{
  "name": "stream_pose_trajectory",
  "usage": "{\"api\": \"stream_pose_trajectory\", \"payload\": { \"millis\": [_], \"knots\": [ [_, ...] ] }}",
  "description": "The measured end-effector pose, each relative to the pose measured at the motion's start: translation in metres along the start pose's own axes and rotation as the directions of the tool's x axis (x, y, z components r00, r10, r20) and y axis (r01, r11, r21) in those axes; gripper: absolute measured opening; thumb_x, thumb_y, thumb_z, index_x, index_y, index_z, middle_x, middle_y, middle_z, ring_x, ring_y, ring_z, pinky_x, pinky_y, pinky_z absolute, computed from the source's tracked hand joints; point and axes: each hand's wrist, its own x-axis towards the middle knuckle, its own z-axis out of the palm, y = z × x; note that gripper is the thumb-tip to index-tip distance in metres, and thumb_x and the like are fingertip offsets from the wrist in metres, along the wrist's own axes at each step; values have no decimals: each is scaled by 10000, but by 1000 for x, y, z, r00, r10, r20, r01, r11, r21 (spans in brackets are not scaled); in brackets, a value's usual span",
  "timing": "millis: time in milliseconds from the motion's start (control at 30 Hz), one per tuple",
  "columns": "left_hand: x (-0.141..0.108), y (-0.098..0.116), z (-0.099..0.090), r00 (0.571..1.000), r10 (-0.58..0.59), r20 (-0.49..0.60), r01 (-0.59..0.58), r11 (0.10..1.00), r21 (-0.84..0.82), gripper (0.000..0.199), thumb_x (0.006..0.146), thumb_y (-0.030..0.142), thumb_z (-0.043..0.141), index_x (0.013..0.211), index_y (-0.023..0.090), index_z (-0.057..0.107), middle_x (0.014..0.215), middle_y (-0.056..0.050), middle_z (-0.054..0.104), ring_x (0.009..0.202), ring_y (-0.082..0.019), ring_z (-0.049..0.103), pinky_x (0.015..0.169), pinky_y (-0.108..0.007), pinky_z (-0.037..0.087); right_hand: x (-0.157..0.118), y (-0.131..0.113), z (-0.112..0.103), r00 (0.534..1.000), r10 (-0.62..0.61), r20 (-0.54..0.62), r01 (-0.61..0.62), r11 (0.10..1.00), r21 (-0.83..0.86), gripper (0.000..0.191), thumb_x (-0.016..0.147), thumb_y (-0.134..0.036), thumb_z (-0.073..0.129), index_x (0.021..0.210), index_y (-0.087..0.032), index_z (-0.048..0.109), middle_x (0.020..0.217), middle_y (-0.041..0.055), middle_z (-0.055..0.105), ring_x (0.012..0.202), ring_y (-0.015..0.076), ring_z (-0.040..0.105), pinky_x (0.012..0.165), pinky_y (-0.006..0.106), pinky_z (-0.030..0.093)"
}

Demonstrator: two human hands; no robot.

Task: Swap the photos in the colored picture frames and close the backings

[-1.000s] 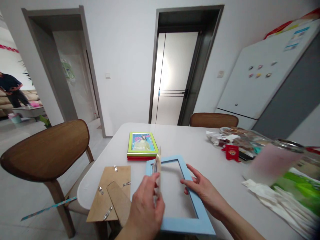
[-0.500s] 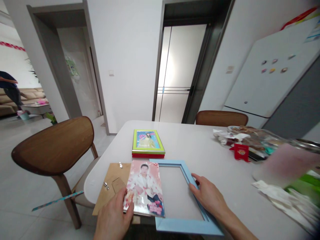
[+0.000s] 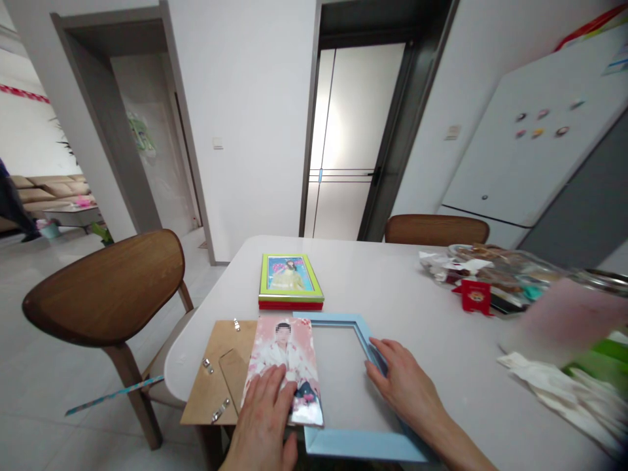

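Observation:
My left hand [image 3: 265, 415] lies with its fingers spread over the lower part of a pink photo [image 3: 282, 356]. The photo overlaps a brown backing board [image 3: 210, 386] with metal clips on its left, and its right edge reaches the light blue frame [image 3: 363, 445]. At the right bar of that frame is my right hand [image 3: 405, 379], its thumb on the inner side and fingers over the bar. Behind them, a green-edged frame [image 3: 291, 298] with a picture rests on red frames [image 3: 291, 306].
The white table [image 3: 363, 275] holds plastic-wrapped items [image 3: 505, 265], a red card [image 3: 475, 297], a pink translucent container [image 3: 544, 320] and white cloth [image 3: 554, 386] at right. Wooden chairs [image 3: 108, 288] stand left and behind. A person's legs [image 3: 14, 203] show far left.
My left hand has moved right, from the photo's lower left edge onto its surface, uncovering a clip on the board. My right hand has shifted slightly up and left along the blue frame.

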Motion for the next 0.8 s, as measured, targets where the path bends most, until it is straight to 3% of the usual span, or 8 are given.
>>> {"api": "stream_pose_trajectory", "payload": {
  "millis": [133,267,400,533,600,667,733,800],
  "knots": [
    [6,1,4,999,42,18,-43,998,56,594,570,87,467,1157,178,461,1260,-112,429,1150,-295,378,933,-482,328,1,-1,3,1000,9,-12,-9,999,36,386,732,-275,434,1070,-111,524,1039,126,524,945,220,482,836,328,369],
    [9,-7,-2,989,85,-120,-83,996,23,506,652,94,440,1141,218,481,1202,-74,501,1101,-256,448,910,-428,378,2,-5,-4,998,-30,-62,38,990,137,366,696,-259,470,1016,-111,565,1007,133,549,947,240,476,863,372,352],
    [18,-4,-26,910,-192,-368,43,926,-376,368,768,194,383,1116,177,502,1158,-73,540,1086,-221,466,933,-367,360,-3,-32,-16,1000,-21,18,8,843,538,363,709,-300,457,1025,-152,556,1017,107,563,908,212,510,813,368,398],
    [31,22,-32,785,-596,-168,96,385,-918,398,787,410,407,1059,145,526,1010,-76,626,959,-231,558,824,-338,444,-11,-71,-16,923,-46,382,-346,335,877,423,723,-394,471,1060,-144,520,942,101,609,758,164,578,648,295,463],
    [34,36,-22,813,-582,-23,47,105,-993,438,756,457,450,1048,140,527,985,-87,637,933,-232,574,792,-326,462,-12,-80,-15,903,-51,427,-424,61,903,437,737,-423,454,1083,-158,494,959,96,614,753,161,595,614,274,472],
    [34,44,-10,854,-520,34,33,-11,-999,446,739,441,491,1060,133,519,1026,-110,618,973,-234,553,826,-329,442,-9,-76,-16,928,17,372,-369,-75,926,431,756,-402,424,1116,-169,460,990,91,613,789,173,601,606,266,479],
    [32,44,0,880,-474,26,48,33,-998,469,728,388,521,1117,130,474,1120,-130,560,1046,-236,502,881,-340,404,-2,-60,-21,937,108,333,-332,-27,943,437,752,-340,409,1151,-163,425,972,88,628,778,182,611,588,264,485],
    [28,38,7,898,-440,-14,85,205,-975,497,719,320,529,1168,133,425,1204,-137,487,1104,-234,448,924,-357,366,4,-38,-26,918,143,370,-388,124,913,469,729,-274,400,1180,-147,398,894,80,656,704,182,624,562,267,484]
  ]
}}
